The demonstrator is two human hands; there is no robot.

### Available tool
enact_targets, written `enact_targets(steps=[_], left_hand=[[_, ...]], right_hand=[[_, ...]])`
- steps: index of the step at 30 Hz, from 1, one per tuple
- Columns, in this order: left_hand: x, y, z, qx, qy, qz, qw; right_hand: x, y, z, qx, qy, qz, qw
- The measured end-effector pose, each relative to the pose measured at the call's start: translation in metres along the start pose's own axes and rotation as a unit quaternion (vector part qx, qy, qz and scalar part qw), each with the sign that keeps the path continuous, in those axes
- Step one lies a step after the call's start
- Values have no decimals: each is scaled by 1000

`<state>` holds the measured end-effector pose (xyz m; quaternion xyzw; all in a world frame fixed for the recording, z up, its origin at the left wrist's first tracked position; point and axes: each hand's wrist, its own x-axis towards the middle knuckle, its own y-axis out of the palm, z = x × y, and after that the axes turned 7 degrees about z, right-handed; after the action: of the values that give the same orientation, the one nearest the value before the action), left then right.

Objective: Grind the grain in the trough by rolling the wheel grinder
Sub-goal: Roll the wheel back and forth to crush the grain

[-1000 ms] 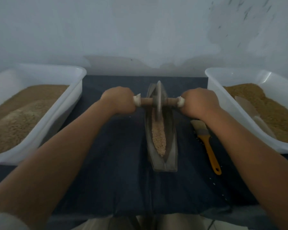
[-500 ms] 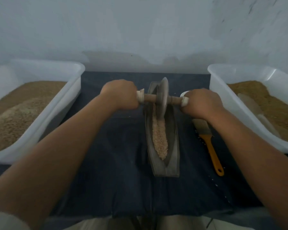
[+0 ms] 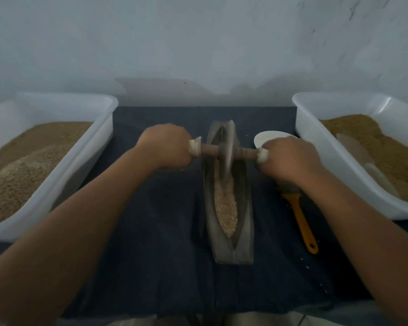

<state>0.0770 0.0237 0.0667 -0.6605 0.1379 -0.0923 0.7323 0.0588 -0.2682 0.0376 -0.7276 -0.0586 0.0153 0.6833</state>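
A dark boat-shaped trough (image 3: 245,231) lies lengthwise on the dark cloth, with pale grain (image 3: 226,208) heaped along its groove. The wheel grinder (image 3: 226,151) stands in the far half of the trough, its disc upright in the grain. A wooden axle runs through the disc. My left hand (image 3: 165,147) grips the axle's left end. My right hand (image 3: 290,158) grips the right end. Both fists hide the axle tips except for pale caps.
A white tub (image 3: 99,147) of brown meal stands at the left, another white tub (image 3: 316,147) with a scoop in its meal at the right. A small white dish (image 3: 269,137) sits behind my right hand. An orange-handled brush (image 3: 302,222) lies right of the trough.
The wheel has rolled toward me along the trough, from its far tip into the grain. Both hands came nearer with it, uncovering the white dish.
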Motion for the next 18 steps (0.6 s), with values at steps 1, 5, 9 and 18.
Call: enact_targets(steps=[1, 5, 9, 18], left_hand=[[12, -2, 2, -1, -20, -9, 1000], [11, 0, 2, -24, -14, 21, 999], [-53, 25, 6, -54, 60, 77, 994], [3, 21, 8, -40, -30, -17, 999]], right_hand=[[15, -4, 2, 1, 7, -2, 1000], [21, -11, 3, -7, -10, 35, 999], [-47, -13, -5, 20, -76, 52, 996], [19, -22, 3, -38, -47, 19, 998]])
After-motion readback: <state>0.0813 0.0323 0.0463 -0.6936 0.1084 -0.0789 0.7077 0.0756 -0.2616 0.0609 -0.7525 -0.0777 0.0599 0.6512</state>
